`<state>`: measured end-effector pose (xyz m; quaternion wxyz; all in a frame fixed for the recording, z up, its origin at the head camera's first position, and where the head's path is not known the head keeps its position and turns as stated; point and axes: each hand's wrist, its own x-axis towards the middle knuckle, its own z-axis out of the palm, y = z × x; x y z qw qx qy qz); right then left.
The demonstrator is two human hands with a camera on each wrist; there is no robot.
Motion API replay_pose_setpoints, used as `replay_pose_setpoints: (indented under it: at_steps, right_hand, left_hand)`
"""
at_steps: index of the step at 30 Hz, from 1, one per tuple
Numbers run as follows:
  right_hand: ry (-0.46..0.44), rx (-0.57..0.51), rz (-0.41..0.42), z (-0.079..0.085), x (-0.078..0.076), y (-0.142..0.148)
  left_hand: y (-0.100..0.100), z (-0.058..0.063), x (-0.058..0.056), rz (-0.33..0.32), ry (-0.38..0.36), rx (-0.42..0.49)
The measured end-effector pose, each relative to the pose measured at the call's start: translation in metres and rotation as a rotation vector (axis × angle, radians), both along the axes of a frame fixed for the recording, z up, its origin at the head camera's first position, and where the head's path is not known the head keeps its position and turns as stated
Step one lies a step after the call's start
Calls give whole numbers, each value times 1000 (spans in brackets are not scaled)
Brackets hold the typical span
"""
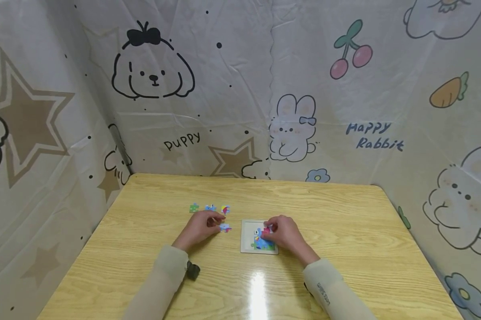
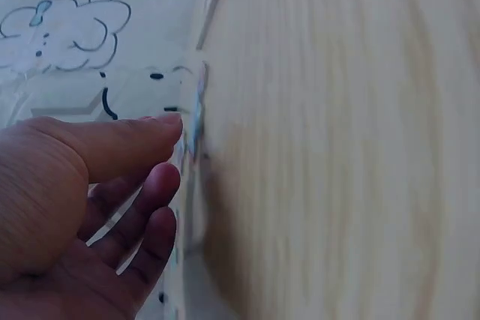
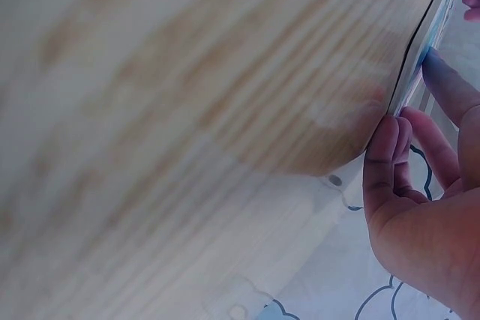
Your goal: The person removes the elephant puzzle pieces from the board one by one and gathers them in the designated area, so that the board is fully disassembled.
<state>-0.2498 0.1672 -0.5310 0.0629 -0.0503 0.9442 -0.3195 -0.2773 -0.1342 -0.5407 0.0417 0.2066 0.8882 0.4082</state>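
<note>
My left hand (image 1: 200,230) is over the table, thumb and fingertips apart, with a blue-and-pink puzzle piece (image 1: 225,228) right at the thumb tip. In the left wrist view that piece (image 2: 199,114) shows edge-on beside the thumb; contact is unclear. A square, pale-rimmed puzzle tray (image 1: 246,235) lies to the right, with several joined blue and green pieces (image 1: 261,243) in its right part. At a pink piece (image 1: 266,230) there, my right hand (image 1: 288,234) has its thumb and index finger, seemingly pinching it. Its other fingers meet the tray's edge in the right wrist view.
Behind my left hand lie three loose pieces: a green one (image 1: 194,207), a blue one (image 1: 210,207) and a multicolored one (image 1: 225,209). The wooden table (image 1: 336,213) ends at a patterned cloth (image 1: 232,89) at the back and sides.
</note>
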Motion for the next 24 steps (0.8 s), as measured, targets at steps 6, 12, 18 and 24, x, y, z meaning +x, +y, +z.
replay_pose_setpoints:
  at_steps: [6,12,18,24]
  right_hand:
    - [-12,3,-13,-1,-2,0]
    - [-33,7,14,2,-2,0]
    - [-47,10,69,6,0,5]
    - [-47,-3,90,6,0,6]
  left_hand:
    - [24,4,7,-37,4,10]
    - [54,2,13,-136,5,11]
    - [79,-2,17,-161,-22,-10]
    - [94,-4,20,-151,11,-95]
